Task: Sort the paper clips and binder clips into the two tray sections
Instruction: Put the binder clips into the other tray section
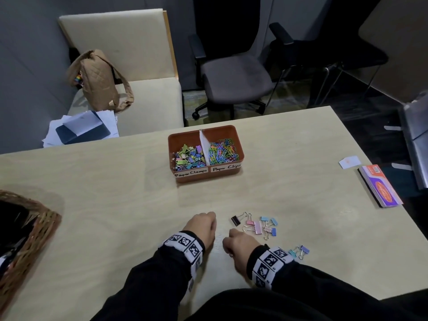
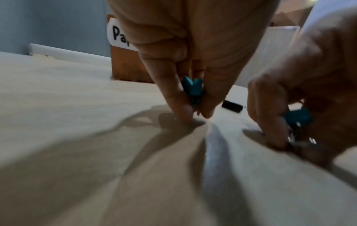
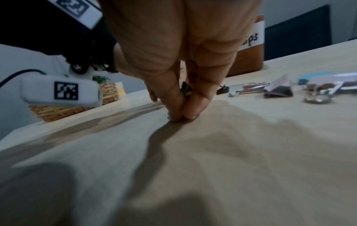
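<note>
Table [image 1: 115, 205]: pale wood; its far edge runs behind the tray, its right edge slants down past a booklet [image 1: 379, 186] and a small white card [image 1: 349, 162] near that edge.
Open room: bare tabletop lies between the hands and the tray, and to the left up to a wicker basket [image 1: 30, 223] at the left edge.
Tray [image 1: 206, 176]: orange, far centre, split by a white divider; left section labelled "Paper Clamps" holds binder clips [image 1: 188, 156], right section labelled "Paper Clips" holds paper clips [image 1: 223, 150].
Left hand [image 1: 202, 225]: near centre, fingertips down on the table, thumb and fingers [image 2: 170, 91] pinching a teal binder clip [image 2: 193, 90].
Right hand [image 1: 240, 246]: just right of the left hand, fingers [image 3: 170, 91] pinched together at the table around a small dark clip [image 3: 187, 89]; the left wrist view shows a teal clip body there.
Loose pile [image 1: 257, 224]: black, pink and blue binder clips just beyond and right of the right hand, apart from it.
Stray pair [image 1: 300, 251]: blue and purple binder clips right of the right wrist.
</note>
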The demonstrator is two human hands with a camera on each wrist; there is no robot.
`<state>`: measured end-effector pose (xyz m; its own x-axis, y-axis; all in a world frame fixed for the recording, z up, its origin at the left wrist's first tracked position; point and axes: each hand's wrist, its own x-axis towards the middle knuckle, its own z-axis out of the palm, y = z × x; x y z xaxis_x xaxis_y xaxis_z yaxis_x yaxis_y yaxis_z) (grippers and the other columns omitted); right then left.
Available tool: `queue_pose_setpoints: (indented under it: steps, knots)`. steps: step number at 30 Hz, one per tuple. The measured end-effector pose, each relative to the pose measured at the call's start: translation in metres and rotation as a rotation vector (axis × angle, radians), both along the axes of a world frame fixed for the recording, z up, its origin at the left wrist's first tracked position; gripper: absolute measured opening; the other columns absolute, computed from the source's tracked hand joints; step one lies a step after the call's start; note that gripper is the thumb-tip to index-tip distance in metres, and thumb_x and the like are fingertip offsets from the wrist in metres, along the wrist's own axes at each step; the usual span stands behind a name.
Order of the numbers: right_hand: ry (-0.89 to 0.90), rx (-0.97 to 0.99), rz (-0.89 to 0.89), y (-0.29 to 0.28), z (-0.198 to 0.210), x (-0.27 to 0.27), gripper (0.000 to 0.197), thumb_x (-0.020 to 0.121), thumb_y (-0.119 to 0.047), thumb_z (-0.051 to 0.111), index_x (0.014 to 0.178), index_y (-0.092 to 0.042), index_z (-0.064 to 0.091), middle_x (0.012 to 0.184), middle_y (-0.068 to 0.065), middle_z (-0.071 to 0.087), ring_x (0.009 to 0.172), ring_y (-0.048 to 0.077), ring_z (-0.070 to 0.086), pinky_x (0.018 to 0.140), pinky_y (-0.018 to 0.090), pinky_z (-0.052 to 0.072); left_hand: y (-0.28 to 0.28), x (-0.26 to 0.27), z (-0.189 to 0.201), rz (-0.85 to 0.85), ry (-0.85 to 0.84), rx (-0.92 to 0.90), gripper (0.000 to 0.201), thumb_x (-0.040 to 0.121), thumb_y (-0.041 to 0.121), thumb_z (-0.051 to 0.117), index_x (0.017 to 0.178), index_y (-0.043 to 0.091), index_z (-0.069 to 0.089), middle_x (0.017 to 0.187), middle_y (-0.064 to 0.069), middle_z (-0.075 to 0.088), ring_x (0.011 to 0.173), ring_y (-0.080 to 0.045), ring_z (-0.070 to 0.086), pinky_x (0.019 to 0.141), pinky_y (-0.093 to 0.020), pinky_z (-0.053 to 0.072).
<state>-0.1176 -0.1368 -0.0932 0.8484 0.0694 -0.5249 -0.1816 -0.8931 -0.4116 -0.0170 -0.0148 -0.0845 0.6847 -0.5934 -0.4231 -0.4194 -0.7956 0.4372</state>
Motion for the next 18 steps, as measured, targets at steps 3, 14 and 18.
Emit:
queue_pose_setpoints:
  steps: [3, 14, 18]
  knots:
    - [0.017, -0.003, 0.011, 0.0, -0.001, 0.001, 0.028, 0.079, 0.012, 0.042, 0.086, -0.013, 0.052, 0.098, 0.005, 0.042, 0.077, 0.023, 0.049, 0.064, 0.026, 0.041, 0.002, 0.022, 0.025, 0.119, -0.073, -0.136, 0.009, 0.085, 0.01, 0.058, 0.081, 0.018, 0.059, 0.085, 0.001, 0.063, 0.079, -0.018, 0.058, 0.075, -0.03, 0.048]
    - [-0.063, 0.037, -0.036, -0.006, 0.002, -0.002, 0.021, 0.08, 0.002, 0.041, 0.085, -0.018, 0.044, 0.094, 0.002, 0.044, 0.077, 0.02, 0.043, 0.063, 0.024, 0.034, -0.005, 0.121, 0.088, 0.288, -0.297, -0.329, 0.028, 0.095, 0.007, 0.048, 0.117, 0.017, 0.062, 0.117, -0.007, 0.065, 0.102, -0.024, 0.061, 0.089, -0.026, 0.043]
    - [-0.053, 0.025, -0.041, -0.012, 0.003, 0.002, 0.016, 0.083, 0.0, 0.04, 0.089, -0.014, 0.046, 0.096, 0.003, 0.042, 0.079, 0.022, 0.045, 0.062, 0.025, 0.037, 0.01, 0.105, 0.078, 0.277, -0.299, -0.33, 0.035, 0.095, 0.005, 0.042, 0.122, 0.019, 0.06, 0.122, -0.005, 0.061, 0.104, -0.023, 0.059, 0.092, -0.029, 0.045]
